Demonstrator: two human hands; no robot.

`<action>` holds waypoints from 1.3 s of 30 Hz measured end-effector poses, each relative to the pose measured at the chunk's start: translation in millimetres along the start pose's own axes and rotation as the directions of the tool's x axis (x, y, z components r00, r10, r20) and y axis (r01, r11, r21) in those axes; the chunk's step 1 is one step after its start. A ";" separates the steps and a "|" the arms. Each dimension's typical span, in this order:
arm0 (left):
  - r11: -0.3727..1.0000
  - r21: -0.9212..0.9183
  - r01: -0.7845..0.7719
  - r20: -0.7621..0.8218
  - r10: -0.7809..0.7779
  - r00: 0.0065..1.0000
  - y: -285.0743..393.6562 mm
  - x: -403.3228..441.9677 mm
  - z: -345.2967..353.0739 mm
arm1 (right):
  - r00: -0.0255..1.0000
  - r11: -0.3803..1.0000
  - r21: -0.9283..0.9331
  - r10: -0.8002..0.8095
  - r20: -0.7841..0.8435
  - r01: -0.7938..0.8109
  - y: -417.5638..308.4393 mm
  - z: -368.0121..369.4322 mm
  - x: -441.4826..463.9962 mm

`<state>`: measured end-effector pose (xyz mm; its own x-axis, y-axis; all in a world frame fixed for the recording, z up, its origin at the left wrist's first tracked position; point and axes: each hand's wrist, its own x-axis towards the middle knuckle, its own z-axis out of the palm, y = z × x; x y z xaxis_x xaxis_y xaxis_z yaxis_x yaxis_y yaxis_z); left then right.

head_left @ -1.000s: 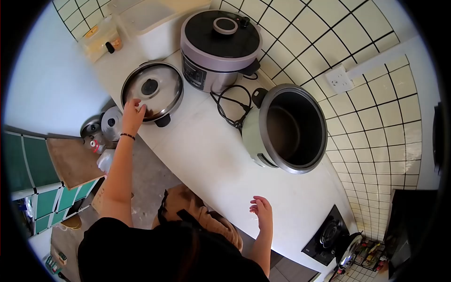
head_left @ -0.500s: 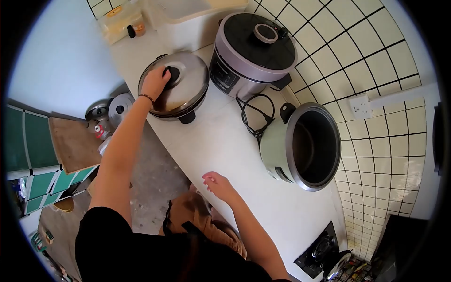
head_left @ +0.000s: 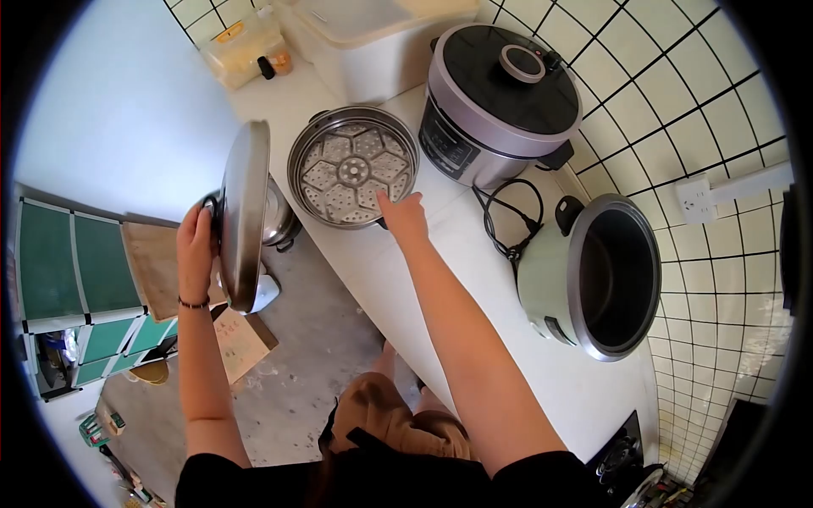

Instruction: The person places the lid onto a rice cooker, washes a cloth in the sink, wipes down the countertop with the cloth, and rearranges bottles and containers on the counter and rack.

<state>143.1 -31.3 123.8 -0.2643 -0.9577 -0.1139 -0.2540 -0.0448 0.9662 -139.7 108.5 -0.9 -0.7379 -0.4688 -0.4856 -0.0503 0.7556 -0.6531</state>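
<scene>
My left hand [head_left: 196,251] is closed on the black knob of the steel lid [head_left: 246,216], which hangs tilted on its edge left of the counter. On the counter stands the round steel steamer pot [head_left: 315,212], uncovered, with a perforated, flower-patterned steamer plate [head_left: 326,173] inside. My right hand [head_left: 405,218] is at the pot's near right rim, closed, its index finger at the rim; whether it grips the rim or the side handle beneath is hard to make out.
A lidded grey-purple cooker [head_left: 500,110] stands right of the pot, beside a black cable [head_left: 489,222]. Farther right is an open green cooker pot [head_left: 546,292]. Behind are a plastic bin [head_left: 373,63] and a yellowish container [head_left: 246,51]. A cooktop [head_left: 616,461] lies lower right.
The lid has come off the pot and moved left in my left hand, exposing the steamer plate. My right hand has moved forward to the pot's rim. The view has shifted.
</scene>
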 end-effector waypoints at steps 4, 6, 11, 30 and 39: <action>1.000 0.019 -0.017 -0.044 0.017 0.999 -48.4 -7.9 -48.8 | 0.995 0.974 0.225 -0.059 0.081 0.039 9.7 9.7 12.5; 1.000 -0.003 0.003 -0.131 -0.003 0.991 -64.4 -13.9 -64.9 | 0.994 0.934 0.345 -0.111 0.020 0.097 18.3 5.8 -4.9; 0.996 0.001 -0.085 -0.213 0.083 0.974 -65.8 -32.2 -101.4 | 0.980 0.936 0.315 -0.187 0.060 0.159 26.8 -94.4 -129.3; 0.972 -0.104 -0.209 0.536 0.232 0.812 107.2 -78.3 132.8 | 0.731 0.762 0.573 0.201 -0.652 0.301 218.3 -389.9 -241.8; 0.825 -0.018 -0.565 0.693 0.418 0.587 202.7 -126.3 248.7 | 0.756 0.813 0.529 0.182 -0.629 0.244 241.8 -387.3 -210.6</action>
<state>-106.5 151.3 276.5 -0.9064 -0.3839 0.1761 -0.0433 0.4992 0.8654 -257.1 567.1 168.5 -0.9901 0.0713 -0.1206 0.1351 0.2584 -0.9565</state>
